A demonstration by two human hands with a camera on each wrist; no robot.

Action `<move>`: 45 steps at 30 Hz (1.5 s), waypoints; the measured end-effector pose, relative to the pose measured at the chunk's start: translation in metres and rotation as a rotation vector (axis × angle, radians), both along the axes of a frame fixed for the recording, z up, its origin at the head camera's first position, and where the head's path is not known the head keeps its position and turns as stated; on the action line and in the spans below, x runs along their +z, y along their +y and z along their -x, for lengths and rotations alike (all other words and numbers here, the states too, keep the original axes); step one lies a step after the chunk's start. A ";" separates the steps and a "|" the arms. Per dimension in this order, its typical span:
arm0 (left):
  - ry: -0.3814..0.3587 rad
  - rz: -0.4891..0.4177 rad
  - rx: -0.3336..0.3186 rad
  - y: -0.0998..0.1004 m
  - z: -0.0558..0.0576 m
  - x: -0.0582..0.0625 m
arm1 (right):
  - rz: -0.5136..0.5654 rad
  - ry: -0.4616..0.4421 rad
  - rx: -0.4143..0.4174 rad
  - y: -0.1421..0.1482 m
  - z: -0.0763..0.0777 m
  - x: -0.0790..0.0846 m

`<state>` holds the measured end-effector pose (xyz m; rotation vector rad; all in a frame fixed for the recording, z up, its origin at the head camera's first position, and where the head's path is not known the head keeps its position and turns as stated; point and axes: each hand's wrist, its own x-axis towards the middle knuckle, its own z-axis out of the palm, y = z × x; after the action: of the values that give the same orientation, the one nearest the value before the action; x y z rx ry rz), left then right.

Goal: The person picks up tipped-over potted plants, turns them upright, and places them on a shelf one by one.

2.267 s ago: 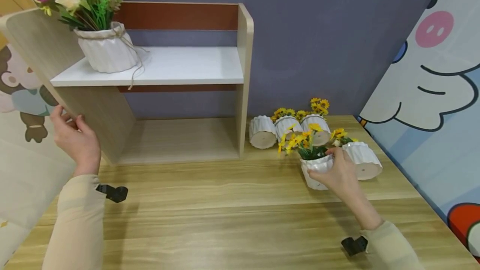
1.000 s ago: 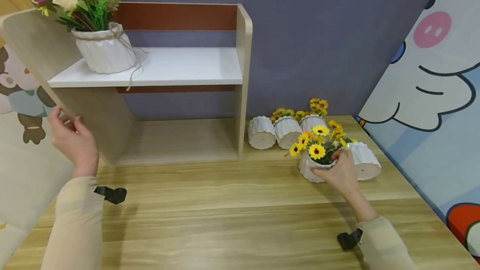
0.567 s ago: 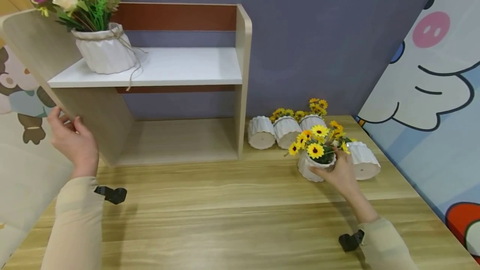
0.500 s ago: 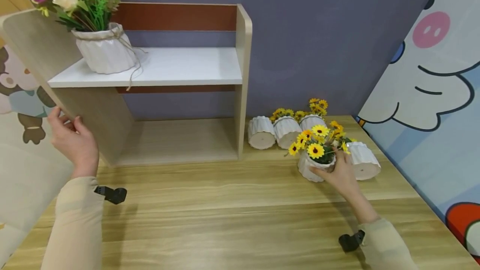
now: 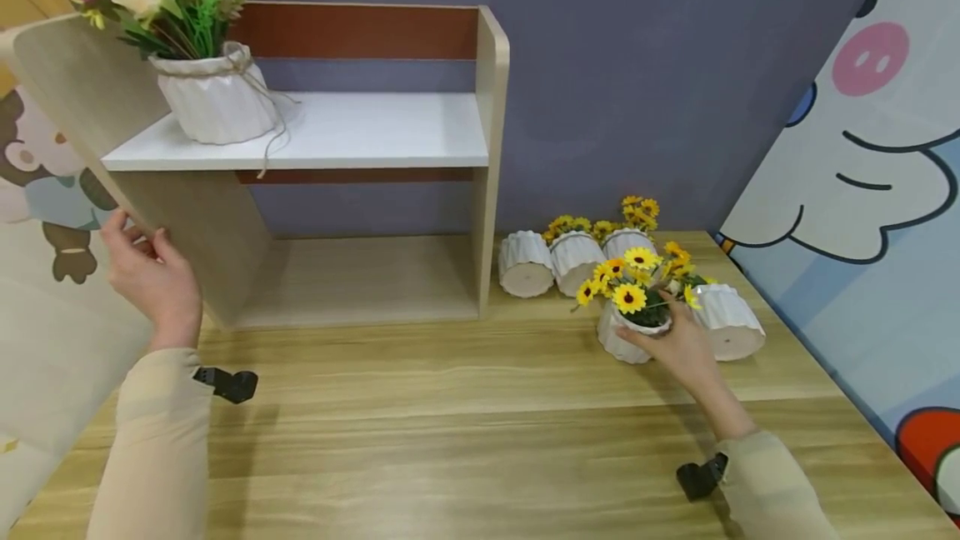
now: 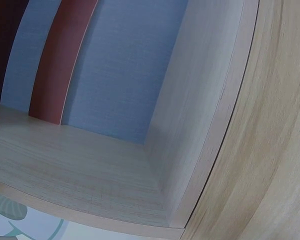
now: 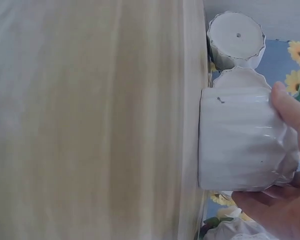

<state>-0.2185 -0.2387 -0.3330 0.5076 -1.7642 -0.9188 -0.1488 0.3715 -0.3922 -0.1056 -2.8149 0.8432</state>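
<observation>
My right hand (image 5: 684, 346) holds a white ruffled flowerpot (image 5: 618, 340) with yellow sunflowers (image 5: 630, 298), its thumb at the near side of the rim and its fingers at the far side. The pot stands upright on the wooden table (image 5: 420, 440). In the right wrist view, the same pot's glossy wall (image 7: 240, 140) shows between thumb and fingers. My left hand (image 5: 156, 282) grips the front edge of the left side panel of a small wooden shelf (image 5: 187, 223). In the left wrist view, only a sliver of that hand shows beside the panel.
Several white pots lie on their sides by the back wall: one by the shelf (image 5: 525, 265), one beside it (image 5: 576, 261), one lying pot (image 5: 729, 323) to the right of my hand. A larger pot (image 5: 213, 102) of mixed flowers stands on the upper shelf board (image 5: 375, 127).
The sunflower pot, tilted in my right hand 2.3 seconds ago, was stood upright on the table by one second ago. The hand keeps hold of it, and the left hand stays at the shelf.
</observation>
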 end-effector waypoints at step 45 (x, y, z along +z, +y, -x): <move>-0.072 -0.023 -0.023 0.000 -0.004 0.003 | -0.038 0.427 0.053 -0.086 -0.034 0.078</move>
<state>-0.2146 -0.2391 -0.3300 0.5418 -1.8302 -0.9481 -0.1145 0.2853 -0.3145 0.1400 -2.4386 0.7215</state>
